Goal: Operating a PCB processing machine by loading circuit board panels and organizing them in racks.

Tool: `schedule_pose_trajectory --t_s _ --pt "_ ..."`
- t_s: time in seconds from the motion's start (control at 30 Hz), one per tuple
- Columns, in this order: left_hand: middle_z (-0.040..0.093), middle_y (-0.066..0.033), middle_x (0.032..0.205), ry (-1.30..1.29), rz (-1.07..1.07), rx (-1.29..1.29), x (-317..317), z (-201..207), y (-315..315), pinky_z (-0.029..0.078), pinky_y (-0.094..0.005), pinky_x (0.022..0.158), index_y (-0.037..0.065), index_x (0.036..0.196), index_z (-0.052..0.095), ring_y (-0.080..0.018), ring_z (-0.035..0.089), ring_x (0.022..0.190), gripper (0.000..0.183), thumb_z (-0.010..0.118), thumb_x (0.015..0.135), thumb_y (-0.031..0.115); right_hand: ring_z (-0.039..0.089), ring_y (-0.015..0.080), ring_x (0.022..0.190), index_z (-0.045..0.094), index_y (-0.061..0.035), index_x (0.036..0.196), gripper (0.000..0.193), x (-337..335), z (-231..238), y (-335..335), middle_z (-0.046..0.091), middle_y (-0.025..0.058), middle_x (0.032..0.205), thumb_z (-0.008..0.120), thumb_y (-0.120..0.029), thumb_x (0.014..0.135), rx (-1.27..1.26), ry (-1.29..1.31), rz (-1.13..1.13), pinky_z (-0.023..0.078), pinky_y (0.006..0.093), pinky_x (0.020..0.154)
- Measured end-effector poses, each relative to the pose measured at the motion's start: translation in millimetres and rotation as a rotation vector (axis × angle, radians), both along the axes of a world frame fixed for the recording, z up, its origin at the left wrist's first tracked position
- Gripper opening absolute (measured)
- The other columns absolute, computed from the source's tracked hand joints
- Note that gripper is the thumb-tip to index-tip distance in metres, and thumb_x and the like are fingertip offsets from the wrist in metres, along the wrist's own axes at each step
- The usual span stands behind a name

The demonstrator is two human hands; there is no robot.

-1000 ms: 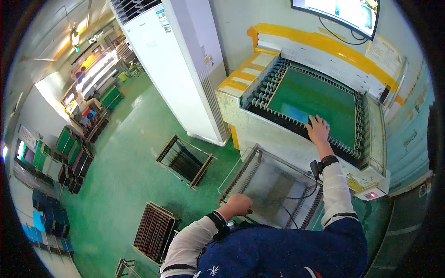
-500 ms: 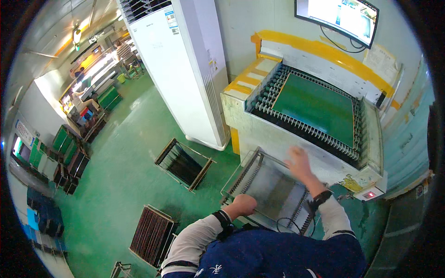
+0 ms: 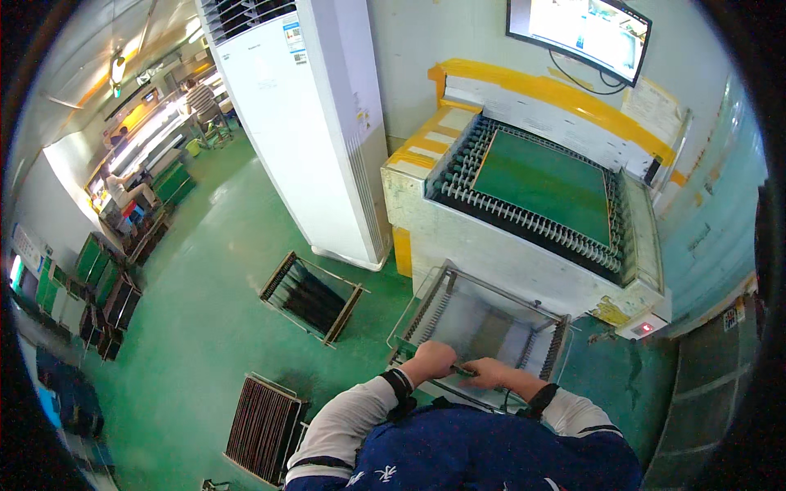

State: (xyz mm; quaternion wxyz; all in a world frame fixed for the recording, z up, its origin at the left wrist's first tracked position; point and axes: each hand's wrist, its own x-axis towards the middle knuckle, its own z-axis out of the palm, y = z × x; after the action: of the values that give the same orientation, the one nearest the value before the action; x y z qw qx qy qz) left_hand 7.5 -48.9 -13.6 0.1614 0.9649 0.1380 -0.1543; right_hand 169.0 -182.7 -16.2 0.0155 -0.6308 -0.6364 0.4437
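Note:
Close together over the near side of a metal rack (image 3: 449, 282) are my two hands. My left hand (image 3: 434, 361) is closed, its fingers curled inward. My right hand (image 3: 488, 373) is beside it, fingers drawn together. A small dark greenish thing shows between them, too little of it to name; whether each hand grips it is partly hidden. Coil-like slotted sides line the rack, and greyish upright sheets appear inside it. Beyond it, a flat green panel (image 3: 544, 184) lies on the rollers of a white machine (image 3: 508, 241).
A tall white air conditioner (image 3: 299, 131) stands left of the machine. On the green floor to my left are a rack of dark panels (image 3: 304, 301) and a rack with brownish slats (image 3: 264, 430). A screen (image 3: 580, 37) hangs above. People sit at far benches.
My right hand has come back from beside the machine to meet my left hand at the rack's near side. The view has shifted slightly; the green panel remains on the rollers.

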Motion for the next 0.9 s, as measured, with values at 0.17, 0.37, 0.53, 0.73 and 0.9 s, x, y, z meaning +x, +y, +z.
schedule_pose_trajectory --t_s 0.17,0.37,0.53,0.73,0.9 --pt "0.072 -0.012 0.085 0.01 0.013 -0.015 -0.4 4.4 0.4 0.057 -0.0461 0.071 0.008 0.084 0.075 -0.0344 0.071 0.082 0.036 0.072 0.08 0.043 0.065 0.0402 0.1 0.062 -0.0153 0.131 0.049 -4.8 -34.8 -8.5 0.069 0.0193 0.11 0.066 -0.041 0.089 0.102 -0.02 -0.103 0.051 0.0478 0.085" --pt "0.073 -0.0111 0.088 0.032 0.027 -0.013 2.2 7.1 -1.4 0.057 -0.0465 0.073 0.01 0.084 0.075 -0.0331 0.071 0.086 0.032 0.074 0.079 0.041 0.065 0.0406 0.098 0.066 -0.0166 0.124 0.04 -5.8 -37.8 -8.8 0.07 0.019 0.106 0.065 -0.037 0.089 0.077 -0.072 -0.141 0.051 0.0486 0.083" --pt "0.073 -0.0111 0.089 0.021 0.018 0.006 0.2 3.8 0.2 0.057 -0.0464 0.074 0.01 0.085 0.075 -0.0331 0.071 0.086 0.031 0.074 0.078 0.04 0.066 0.0404 0.096 0.068 -0.0144 0.119 0.039 -11.8 -18.6 -5.1 0.07 0.0187 0.104 0.064 -0.039 0.089 0.052 -0.138 -0.123 0.051 0.0496 0.082" --pt "0.073 -0.0116 0.088 -0.007 0.035 -0.007 -0.9 13.9 -2.1 0.057 -0.0465 0.074 0.009 0.085 0.075 -0.0334 0.071 0.086 0.03 0.074 0.078 0.038 0.065 0.0413 0.096 0.068 -0.012 0.115 0.037 -14.7 -7.4 -8.7 0.07 0.0185 0.101 0.062 -0.04 0.09 0.081 -0.163 -0.148 0.05 0.0511 0.081" --pt "0.073 -0.0122 0.091 -0.002 0.034 -0.008 0.0 10.5 -2.3 0.057 -0.0461 0.075 0.009 0.087 0.075 -0.0339 0.071 0.087 0.028 0.073 0.079 0.036 0.065 0.0421 0.092 0.07 -0.0089 0.107 0.033 -17.5 -11.4 -9.2 0.07 0.0207 0.096 0.063 -0.036 0.09 0.113 -0.152 -0.193 0.05 0.0513 0.079"
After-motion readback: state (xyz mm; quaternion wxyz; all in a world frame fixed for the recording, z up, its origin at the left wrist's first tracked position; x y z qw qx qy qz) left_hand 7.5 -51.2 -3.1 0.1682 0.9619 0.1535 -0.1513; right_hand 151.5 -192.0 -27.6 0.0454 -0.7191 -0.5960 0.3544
